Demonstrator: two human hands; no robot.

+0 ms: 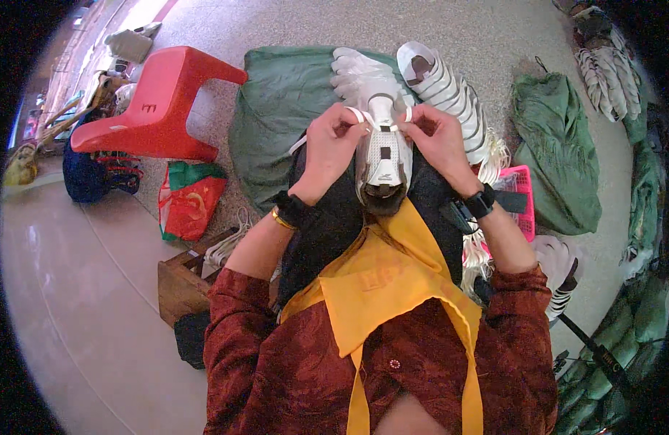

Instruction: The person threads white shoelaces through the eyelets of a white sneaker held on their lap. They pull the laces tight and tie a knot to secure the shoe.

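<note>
A white shoe upper [384, 159] with a dark-lined opening lies lengthwise between my knees, its opening toward me. My left hand [334, 145] pinches one end of a white shoelace [357, 114] at the upper's left edge. On the opposite edge, my right hand [437, 141] grips the lace's other part between thumb and fingers. Both hands are at about the same height, close to the lacing area. Just beyond them, white uppers [356, 71] lie fanned out on a green sheet, and a curved row of more uppers [450, 90] extends on the right.
A red plastic chair [160, 101] stands at the left, with a red and green bag [191, 203] below it. Bundled white laces [495, 161] hang beside my right knee, near a pink basket [524, 210]. A green sack [555, 152] lies farther right. A wooden stool [176, 293] is at lower left.
</note>
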